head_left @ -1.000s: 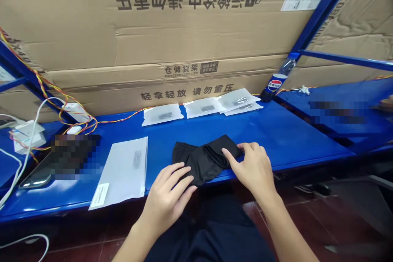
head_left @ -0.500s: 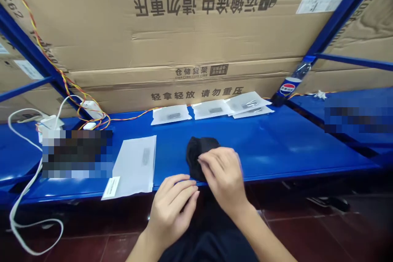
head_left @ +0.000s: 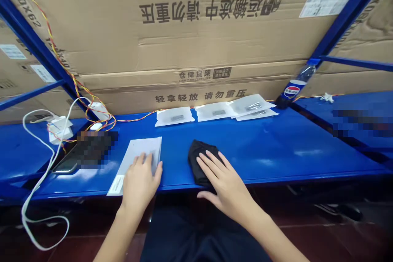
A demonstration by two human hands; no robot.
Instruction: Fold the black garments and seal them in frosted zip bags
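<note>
Left grip: open, fingers spread and lying flat, not clamped on anything; fingertips on the white envelope.
Right grip: open, palm down, fingers fanned, not clamped; fingers across the black cloth bundle.
Black cloth bundle: folded small, lying on the blue steel table near its front edge, partly under the right grip, at 3 o'clock from the white envelope.
White envelope: flat on the table, long side near the front edge, small label at its near corner, at 9 o'clock from the cloth, just beside the left grip.
Flat packets: translucent white, each with a dark item inside, in a row along the back of the table at 12 to 1 o'clock from the cloth, two overlapping at the right end.
Pepsi bottle: lying tilted against the blue shelf upright, at 2 o'clock from the cloth.
Pixelated patch: hiding a dark flat object at 9 o'clock from the envelope; object itself too blurred to name.
Wiring: orange-and-yellow wires along the back of the table, white cable looping off the left end.
Backdrop: large cardboard box with upside-down Chinese print, behind the table.
Below: dark trousers on the person's lap, under the table's front edge.
</note>
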